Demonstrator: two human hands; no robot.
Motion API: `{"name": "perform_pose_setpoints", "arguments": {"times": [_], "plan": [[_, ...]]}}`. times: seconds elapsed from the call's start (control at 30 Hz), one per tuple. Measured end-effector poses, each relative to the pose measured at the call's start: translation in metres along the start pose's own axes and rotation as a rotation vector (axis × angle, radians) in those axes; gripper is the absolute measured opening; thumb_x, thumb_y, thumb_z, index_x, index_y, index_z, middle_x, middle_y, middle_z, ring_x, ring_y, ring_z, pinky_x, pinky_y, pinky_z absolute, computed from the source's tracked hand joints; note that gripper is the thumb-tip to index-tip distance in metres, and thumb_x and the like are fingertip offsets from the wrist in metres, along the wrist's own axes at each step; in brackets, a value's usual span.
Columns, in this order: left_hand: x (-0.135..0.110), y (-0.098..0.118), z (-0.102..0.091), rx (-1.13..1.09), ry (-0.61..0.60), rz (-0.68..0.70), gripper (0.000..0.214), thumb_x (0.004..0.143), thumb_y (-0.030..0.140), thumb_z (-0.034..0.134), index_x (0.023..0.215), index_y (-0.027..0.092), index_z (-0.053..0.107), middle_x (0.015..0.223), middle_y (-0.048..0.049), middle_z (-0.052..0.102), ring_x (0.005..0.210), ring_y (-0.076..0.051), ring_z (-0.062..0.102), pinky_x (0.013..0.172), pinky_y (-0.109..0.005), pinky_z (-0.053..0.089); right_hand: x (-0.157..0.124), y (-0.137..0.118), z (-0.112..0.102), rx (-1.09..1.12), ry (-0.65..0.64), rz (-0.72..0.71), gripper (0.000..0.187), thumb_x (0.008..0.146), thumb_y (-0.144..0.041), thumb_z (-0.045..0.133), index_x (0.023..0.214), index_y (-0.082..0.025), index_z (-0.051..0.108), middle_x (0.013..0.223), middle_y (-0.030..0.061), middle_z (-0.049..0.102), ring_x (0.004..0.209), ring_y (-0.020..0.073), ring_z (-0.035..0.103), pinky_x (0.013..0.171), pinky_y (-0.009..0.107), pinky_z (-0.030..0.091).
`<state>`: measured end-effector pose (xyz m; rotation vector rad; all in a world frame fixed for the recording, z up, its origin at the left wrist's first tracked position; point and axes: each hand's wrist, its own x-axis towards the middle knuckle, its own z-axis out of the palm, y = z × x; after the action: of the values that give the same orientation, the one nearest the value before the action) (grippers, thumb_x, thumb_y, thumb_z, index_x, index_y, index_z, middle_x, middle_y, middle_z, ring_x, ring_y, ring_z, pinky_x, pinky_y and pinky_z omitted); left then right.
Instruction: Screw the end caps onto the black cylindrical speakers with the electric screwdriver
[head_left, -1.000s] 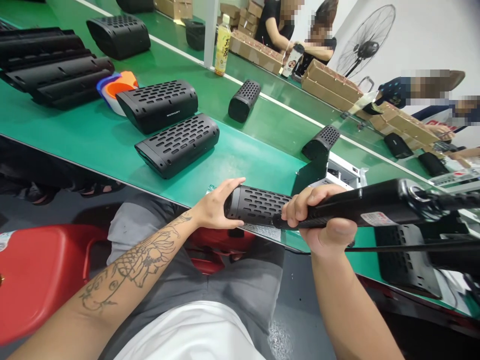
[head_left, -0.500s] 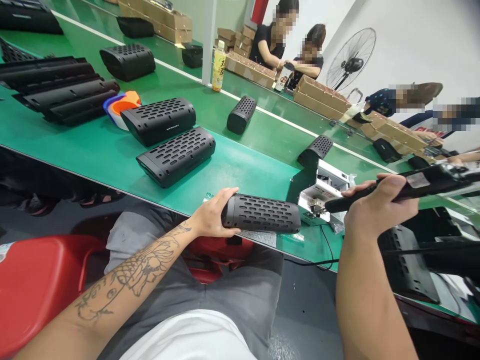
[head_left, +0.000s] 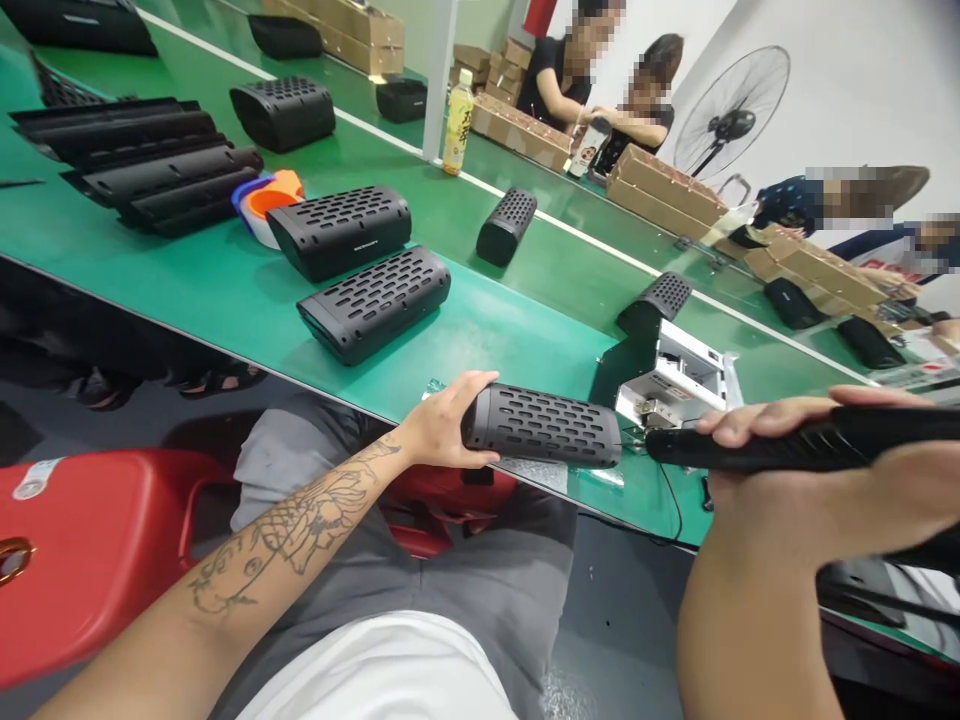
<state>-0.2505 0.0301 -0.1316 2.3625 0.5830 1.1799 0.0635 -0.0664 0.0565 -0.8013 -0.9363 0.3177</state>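
My left hand is wrapped round the left end of a black perforated speaker, which lies on its side near the front edge of the green table. In my right hand is a black electric screwdriver, held level with its thin bit aimed left at the speaker's right end. Whether the bit touches the speaker, I cannot tell. Just behind the bit stands a white and black screw feeder. Two more perforated speakers, one nearer and one behind it, lie to the left.
Black curved panels are stacked at the left beside an orange and blue tape roll. A yellow bottle stands by a white post. Several people work across the green conveyor. A red stool is at my left.
My right hand has brought the screwdriver's tip from the screw feeder down to the speaker's right end and levelled it. My left hand still holds the speaker. The view has shifted slightly.
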Motion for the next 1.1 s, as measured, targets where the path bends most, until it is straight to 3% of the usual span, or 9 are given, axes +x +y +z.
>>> {"name": "perform_pose_setpoints", "arguments": {"times": [0.1, 0.13, 0.27, 0.37, 0.73, 0.93, 1.1], "plan": [[0.000, -0.001, 0.001, -0.029, 0.007, 0.011, 0.115, 0.094, 0.056, 0.094, 0.183, 0.019, 0.032, 0.171, -0.0259, 0.055, 0.161, -0.043, 0.062, 0.132, -0.056, 0.059, -0.029, -0.018, 0.036, 0.105, -0.421, 0.007, 0.056, 0.100, -0.079, 0.073, 0.111, -0.027, 0.087, 0.070, 0.0042, 0.068, 0.052, 0.0278, 0.064, 0.053, 0.050, 0.062], [0.000, -0.001, 0.001, -0.036, 0.006, 0.008, 0.115, 0.094, 0.057, 0.094, 0.183, 0.019, 0.032, 0.171, -0.0258, 0.055, 0.160, -0.042, 0.062, 0.131, -0.057, 0.060, -0.040, -0.020, 0.050, 0.129, -0.482, 0.064, 0.053, 0.098, -0.076, 0.080, 0.114, -0.026, 0.088, 0.075, 0.0044, 0.071, 0.055, 0.0276, 0.067, 0.058, 0.051, 0.065], [0.001, 0.001, 0.003, -0.064, -0.007, -0.035, 0.114, 0.094, 0.063, 0.093, 0.182, 0.020, 0.033, 0.171, -0.0256, 0.056, 0.158, -0.042, 0.064, 0.127, -0.058, 0.063, -0.071, -0.011, 0.102, 0.241, -0.474, 0.081, 0.054, 0.098, -0.072, 0.087, 0.109, -0.020, 0.084, 0.069, 0.0021, 0.069, 0.051, 0.0207, 0.064, 0.051, 0.037, 0.061], [0.001, 0.002, 0.004, -0.069, -0.028, -0.079, 0.117, 0.092, 0.067, 0.093, 0.181, 0.019, 0.034, 0.172, -0.0261, 0.055, 0.158, -0.042, 0.064, 0.130, -0.060, 0.060, -0.079, 0.003, 0.122, 0.238, -0.427, 0.122, 0.057, 0.092, -0.073, 0.095, 0.101, -0.018, 0.080, 0.066, 0.0017, 0.067, 0.049, 0.0197, 0.064, 0.051, 0.034, 0.060], [0.002, 0.003, 0.006, -0.062, -0.047, -0.120, 0.127, 0.090, 0.074, 0.091, 0.187, 0.021, 0.029, 0.175, -0.0255, 0.054, 0.158, -0.044, 0.065, 0.127, -0.062, 0.061, -0.079, 0.018, 0.124, 0.359, -0.541, 0.340, 0.045, 0.082, -0.056, 0.104, 0.090, -0.018, 0.081, 0.066, 0.0010, 0.067, 0.048, 0.0173, 0.062, 0.053, 0.032, 0.061], [0.001, 0.002, 0.008, -0.068, -0.049, -0.128, 0.129, 0.089, 0.077, 0.089, 0.188, 0.021, 0.029, 0.172, -0.0266, 0.055, 0.152, -0.047, 0.069, 0.120, -0.065, 0.065, -0.083, 0.017, 0.122, 0.368, -0.599, 0.339, 0.040, 0.085, -0.049, 0.103, 0.092, -0.017, 0.079, 0.068, -0.0003, 0.068, 0.050, 0.0151, 0.064, 0.057, 0.030, 0.063], [0.001, 0.000, 0.004, -0.048, -0.047, -0.106, 0.127, 0.090, 0.074, 0.090, 0.187, 0.021, 0.028, 0.173, -0.0262, 0.054, 0.152, -0.045, 0.069, 0.119, -0.060, 0.066, -0.089, 0.021, 0.121, 0.337, -0.650, 0.316, 0.037, 0.091, -0.046, 0.100, 0.098, -0.018, 0.077, 0.073, -0.0007, 0.069, 0.057, 0.0144, 0.068, 0.063, 0.029, 0.063]]}}
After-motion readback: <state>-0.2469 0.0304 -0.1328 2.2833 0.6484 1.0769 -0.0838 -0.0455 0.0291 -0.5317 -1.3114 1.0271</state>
